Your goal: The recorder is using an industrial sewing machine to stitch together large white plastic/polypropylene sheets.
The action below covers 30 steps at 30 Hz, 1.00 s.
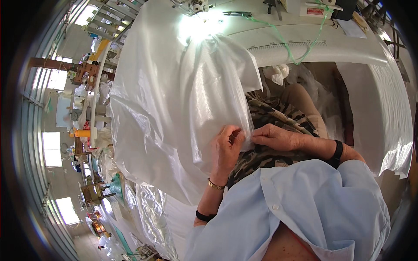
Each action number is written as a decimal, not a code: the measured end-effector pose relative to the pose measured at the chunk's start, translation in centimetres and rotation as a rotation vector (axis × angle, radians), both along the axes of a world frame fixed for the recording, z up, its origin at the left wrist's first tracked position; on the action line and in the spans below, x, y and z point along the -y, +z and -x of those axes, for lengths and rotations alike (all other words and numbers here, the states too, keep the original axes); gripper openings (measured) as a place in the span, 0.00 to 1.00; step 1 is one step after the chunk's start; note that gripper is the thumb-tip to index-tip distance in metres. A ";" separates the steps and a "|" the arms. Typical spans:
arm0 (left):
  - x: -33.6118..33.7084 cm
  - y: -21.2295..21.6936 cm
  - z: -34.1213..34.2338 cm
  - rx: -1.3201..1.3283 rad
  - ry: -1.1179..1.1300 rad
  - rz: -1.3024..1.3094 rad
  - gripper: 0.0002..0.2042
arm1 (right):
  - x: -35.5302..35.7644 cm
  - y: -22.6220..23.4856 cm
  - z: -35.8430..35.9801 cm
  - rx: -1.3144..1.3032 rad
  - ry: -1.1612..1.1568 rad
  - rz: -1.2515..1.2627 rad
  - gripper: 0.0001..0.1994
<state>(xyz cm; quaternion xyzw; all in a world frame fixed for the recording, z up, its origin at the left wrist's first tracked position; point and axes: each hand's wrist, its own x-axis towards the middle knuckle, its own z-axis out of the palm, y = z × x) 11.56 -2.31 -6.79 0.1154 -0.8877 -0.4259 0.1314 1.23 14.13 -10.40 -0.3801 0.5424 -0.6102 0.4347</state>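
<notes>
A large sheet of shiny white translucent plastic fabric drapes from the sewing table down over my lap. My left hand pinches its lower right edge, fingers curled onto the material. My right hand grips the same edge just to the right, fingertips almost touching the left hand's. A gold bracelet and a dark band sit on my left wrist; a black watch is on my right. Camouflage-patterned cloth shows in my lap beneath the hands.
A white sewing table with a printed ruler strip curves across the top; a sewing machine head, scissors and green cord lie on it. More white fabric hangs at right. Other workstations and windows line the left.
</notes>
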 end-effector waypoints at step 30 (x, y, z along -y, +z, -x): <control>0.2 1.9 0.0 -0.287 0.117 0.121 0.09 | 2.9 3.5 -1.6 -0.229 -0.133 -0.060 0.10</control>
